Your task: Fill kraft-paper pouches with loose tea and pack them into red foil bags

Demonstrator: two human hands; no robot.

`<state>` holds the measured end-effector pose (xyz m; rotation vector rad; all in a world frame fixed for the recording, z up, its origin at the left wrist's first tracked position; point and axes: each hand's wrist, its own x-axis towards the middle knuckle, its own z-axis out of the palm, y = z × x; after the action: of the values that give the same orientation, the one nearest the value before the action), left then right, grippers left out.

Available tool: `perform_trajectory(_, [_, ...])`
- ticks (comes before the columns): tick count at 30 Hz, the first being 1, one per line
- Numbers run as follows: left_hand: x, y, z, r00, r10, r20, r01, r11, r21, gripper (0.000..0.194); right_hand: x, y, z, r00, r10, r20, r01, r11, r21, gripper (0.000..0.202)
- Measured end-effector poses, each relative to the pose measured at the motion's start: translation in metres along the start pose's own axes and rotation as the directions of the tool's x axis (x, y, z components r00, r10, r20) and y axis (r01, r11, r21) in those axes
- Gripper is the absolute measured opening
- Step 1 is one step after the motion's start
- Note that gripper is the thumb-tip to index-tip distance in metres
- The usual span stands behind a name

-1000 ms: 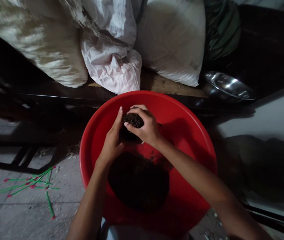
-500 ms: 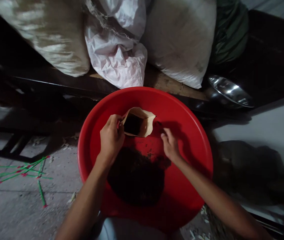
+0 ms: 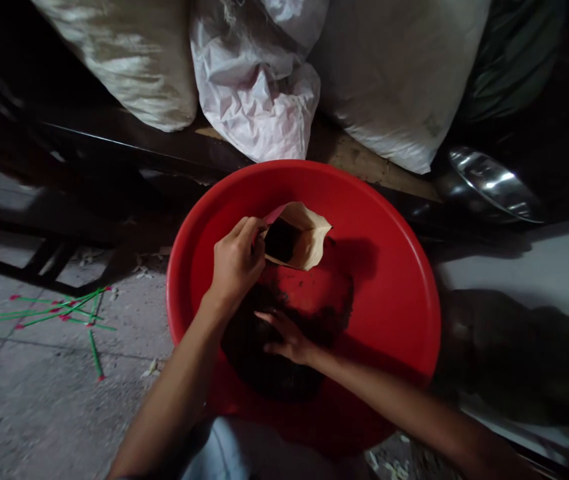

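Observation:
My left hand [image 3: 239, 260] grips the left edge of a small paper bag [image 3: 313, 247], its mouth open toward me and dark material visible inside. The bag is held over the far part of a large red plastic basin [image 3: 394, 300]. Over the heap of dark, loose, soil-like material [image 3: 284, 383] in the basin is my right hand [image 3: 287, 339], thumb and fingers spread apart with nothing seen in them. Whether its fingertips touch the heap is hard to tell in the dim light.
Large stuffed sacks [image 3: 259, 100] lean on a dark wooden ledge [image 3: 124, 143] behind the basin. A shiny metal bowl [image 3: 497, 183] sits at the right. Thin green sticks with red ends [image 3: 74, 310] lie on the floor at left, among pale scraps.
My right hand has moved left and nearer to me, from beside the bag to over the dark heap, and its fingers have spread. My left hand still holds the bag. The view has shifted slightly.

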<state>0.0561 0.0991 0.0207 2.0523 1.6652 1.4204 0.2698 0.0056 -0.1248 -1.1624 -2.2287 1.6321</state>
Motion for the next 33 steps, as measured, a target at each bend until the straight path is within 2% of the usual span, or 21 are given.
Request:
perform_trajectory(3, [0.001, -0.002, 0.0, 1.0, 0.002, -0.004, -0.002, 1.0, 0.002, 0.024, 0.001, -0.021, 0.004, 0.999, -0.01, 0.047, 0.017, 0.987, -0.162, 0.104])
perform_trajectory(6, [0.001, -0.002, 0.0, 1.0, 0.001, 0.004, -0.001, 1.0, -0.008, 0.023, -0.001, -0.031, 0.014, 1.0, -0.005, -0.031, -0.002, 0.973, -0.229, 0.078])
perform_trajectory(8, [0.002, -0.002, -0.001, 1.0, 0.002, 0.008, -0.001, 1.0, -0.005, 0.021, -0.002, -0.032, 0.019, 0.994, -0.053, -0.093, 0.035, 0.982, -0.185, 0.059])
perform_trajectory(11, [0.002, -0.002, -0.002, 1.0, 0.005, 0.007, -0.005, 1.0, -0.008, 0.022, -0.002, -0.033, 0.02, 0.978, -0.139, -0.156, 0.129, 0.989, -0.077, 0.044])
perform_trajectory(14, [0.002, -0.001, -0.002, 1.0, -0.015, 0.006, 0.015, 1.0, -0.02, 0.024, -0.005, -0.049, 0.003, 0.96, -0.176, -0.219, 0.188, 0.981, 0.036, 0.031])
perform_trajectory(17, [0.002, 0.001, -0.002, 0.999, -0.033, 0.015, 0.033, 0.999, -0.038, 0.024, -0.015, -0.088, -0.033, 0.931, -0.196, -0.308, 0.236, 0.967, 0.095, 0.024])
perform_trajectory(19, [0.002, 0.002, -0.002, 0.999, -0.04, 0.012, 0.04, 0.998, -0.037, 0.023, -0.018, -0.118, -0.066, 0.878, -0.264, -0.399, 0.312, 0.948, 0.061, 0.024])
perform_trajectory(21, [0.002, 0.003, -0.002, 0.998, -0.055, 0.015, 0.056, 0.998, -0.042, 0.021, -0.013, -0.144, -0.099, 0.776, -0.364, -0.515, 0.394, 0.917, -0.054, 0.028])
perform_trajectory(23, [0.002, 0.003, -0.002, 0.998, -0.066, 0.018, 0.067, 0.996, -0.059, 0.02, 0.001, -0.161, -0.127, 0.676, -0.453, -0.581, 0.395, 0.889, -0.233, 0.034])
perform_trajectory(24, [0.002, 0.002, -0.002, 0.998, -0.065, 0.014, 0.066, 0.996, -0.067, 0.02, 0.011, -0.167, -0.137, 0.653, -0.484, -0.583, 0.366, 0.875, -0.318, 0.036])
perform_trajectory(26, [0.002, 0.002, -0.002, 0.998, -0.064, -0.002, 0.064, 0.996, -0.07, 0.019, 0.028, -0.176, -0.149, 0.665, -0.503, -0.551, 0.318, 0.859, -0.4, 0.035])
perform_trajectory(28, [0.002, 0.002, -0.002, 0.997, -0.076, -0.016, 0.075, 0.996, -0.055, 0.019, 0.037, -0.18, -0.155, 0.668, -0.476, -0.572, 0.324, 0.878, -0.353, 0.025])
perform_trajectory(29, [0.002, 0.002, -0.001, 0.996, -0.084, -0.016, 0.083, 0.995, -0.048, 0.019, 0.038, -0.179, -0.156, 0.642, -0.454, -0.618, 0.335, 0.891, -0.306, 0.02])
perform_trajectory(30, [0.002, 0.002, -0.001, 0.996, -0.09, -0.017, 0.089, 0.995, -0.042, 0.019, 0.036, -0.174, -0.159, 0.594, -0.427, -0.682, 0.341, 0.901, -0.268, 0.019])
perform_trajectory(31, [0.002, 0.002, -0.001, 0.996, -0.092, -0.016, 0.091, 0.995, -0.039, 0.019, 0.032, -0.165, -0.163, 0.527, -0.401, -0.749, 0.335, 0.908, -0.25, 0.022])
perform_trajectory(33, [0.002, 0.003, 0.0, 0.997, -0.081, -0.01, 0.081, 0.996, -0.049, 0.02, 0.023, -0.131, -0.175, 0.376, -0.367, -0.851, 0.268, 0.922, -0.279, 0.03])
